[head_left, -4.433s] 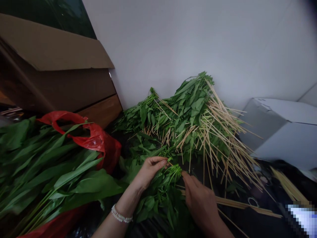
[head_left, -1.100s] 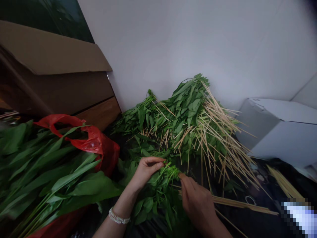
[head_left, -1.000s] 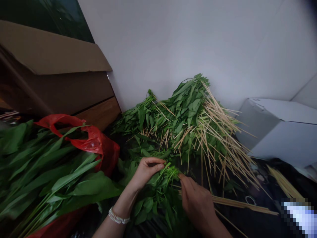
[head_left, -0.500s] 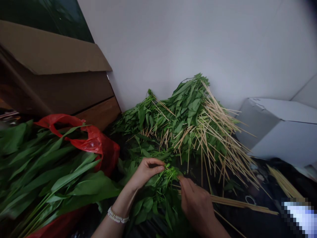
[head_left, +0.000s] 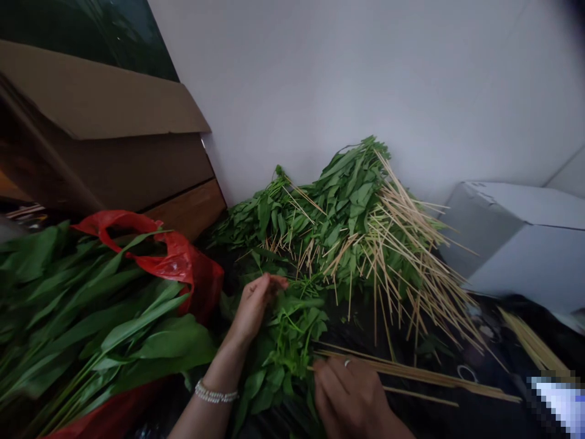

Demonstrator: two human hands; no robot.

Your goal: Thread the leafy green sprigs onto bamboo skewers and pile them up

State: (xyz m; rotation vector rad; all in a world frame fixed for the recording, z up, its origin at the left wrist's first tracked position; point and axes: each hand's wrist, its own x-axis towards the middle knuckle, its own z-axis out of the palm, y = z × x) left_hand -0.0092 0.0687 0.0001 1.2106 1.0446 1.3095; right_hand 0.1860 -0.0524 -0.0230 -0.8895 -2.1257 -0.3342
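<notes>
Leafy green stems (head_left: 290, 347) lie between the bent-fingered left hand (head_left: 253, 305) and the right hand (head_left: 350, 393), which curls over a thin stick (head_left: 425, 397) — can't tell if either grips — so probably stick-picking now, needing a firm pinch next.

Pale wall (head_left: 320, 73), rising beyond the fingers (head_left: 321, 381). Brown cardboard box (head_left: 132, 103), broad flap showing, far to their left; dark green panel (head_left: 91, 27) above it, brown wooden piece (head_left: 187, 210) along its lower edge. Red plastic bag (head_left: 201, 274), also left but nearer, handle loop raised. White box (head_left: 525, 256), partly shaded, far to their right.
</notes>
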